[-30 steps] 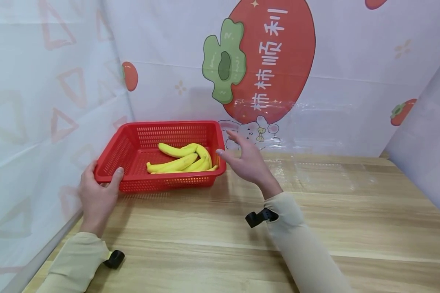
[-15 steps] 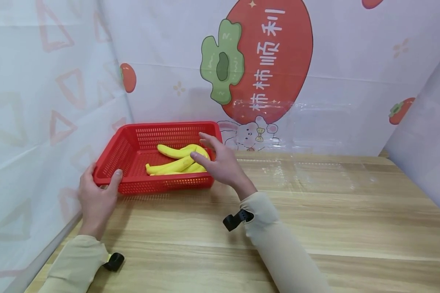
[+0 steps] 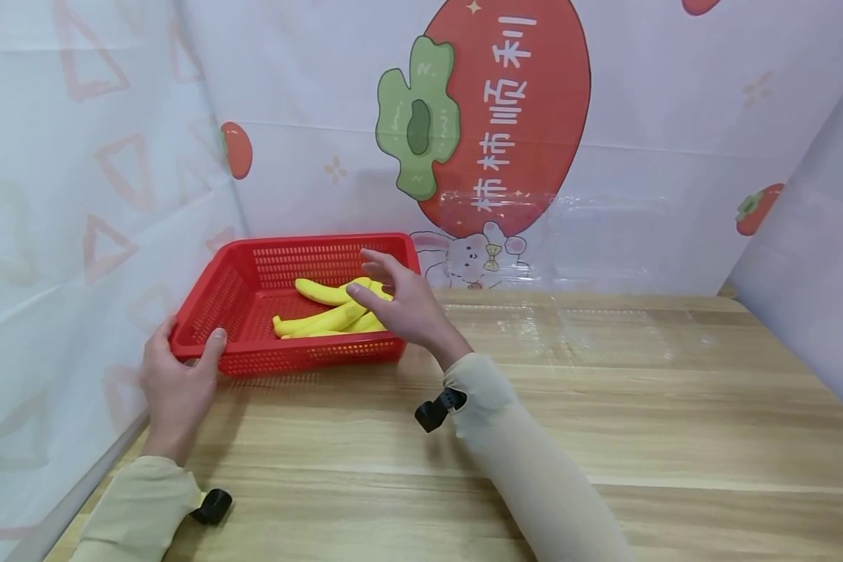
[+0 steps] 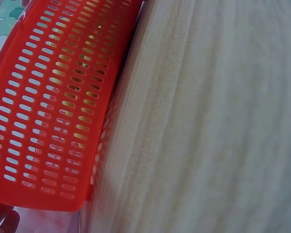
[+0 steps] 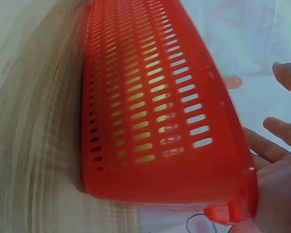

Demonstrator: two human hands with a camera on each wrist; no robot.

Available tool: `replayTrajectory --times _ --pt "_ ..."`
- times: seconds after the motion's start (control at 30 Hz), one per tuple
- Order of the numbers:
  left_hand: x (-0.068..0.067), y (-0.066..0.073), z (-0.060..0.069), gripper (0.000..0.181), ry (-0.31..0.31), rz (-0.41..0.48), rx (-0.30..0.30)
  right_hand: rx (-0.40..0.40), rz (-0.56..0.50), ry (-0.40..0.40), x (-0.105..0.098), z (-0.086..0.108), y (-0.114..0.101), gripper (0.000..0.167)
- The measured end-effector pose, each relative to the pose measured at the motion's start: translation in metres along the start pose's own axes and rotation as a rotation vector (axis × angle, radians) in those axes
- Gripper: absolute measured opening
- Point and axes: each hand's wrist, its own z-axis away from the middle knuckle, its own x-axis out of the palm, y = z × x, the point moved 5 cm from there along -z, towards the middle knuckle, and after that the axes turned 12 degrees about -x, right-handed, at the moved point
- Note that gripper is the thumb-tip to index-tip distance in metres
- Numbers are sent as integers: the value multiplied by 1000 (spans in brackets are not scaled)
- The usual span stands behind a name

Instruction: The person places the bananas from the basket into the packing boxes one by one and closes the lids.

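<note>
A red slotted plastic basket (image 3: 267, 350) stands at the left of the table, with several yellow bananas (image 3: 326, 320) piled in its right half. My left hand (image 3: 176, 390) grips the basket's front left corner, thumb over the rim; only its fingertips (image 4: 8, 222) show in the left wrist view. Above the right side of the basket hovers my right hand (image 3: 407, 308), its fingers spread and relaxed over the bananas, hiding some of them. Nothing is held in it. In the right wrist view, yellow shows through the slots of the basket (image 5: 150, 180).
Clear plastic containers (image 3: 604, 273), hard to make out, stand on the wooden table (image 3: 604, 437) by the back wall, right of the basket. White printed sheets line the back wall (image 3: 309, 94) and both sides. The left sheet is close to my left hand.
My right hand has moved left, from beside the basket's right edge to above the bananas. My left hand keeps its grip on the corner. The whole view has shifted slightly.
</note>
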Motion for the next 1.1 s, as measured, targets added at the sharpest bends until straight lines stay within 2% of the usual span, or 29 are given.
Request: replayTrajectory --times 0.3,0.57,0.8,1.1 --pt "-6 -2 -3 79 17 5 -6 50 -22 -4 6 -2 4 67" --pt "-3 4 -2 81 -4 -6 1 64 7 -24 2 3 3 65" --pt "-2 1 -3 81 -10 -14 -20 72 28 -49 3 2 4 65" --pt "-3 1 -4 80 -8 16 6 92 51 -94 3 -1 4 63"
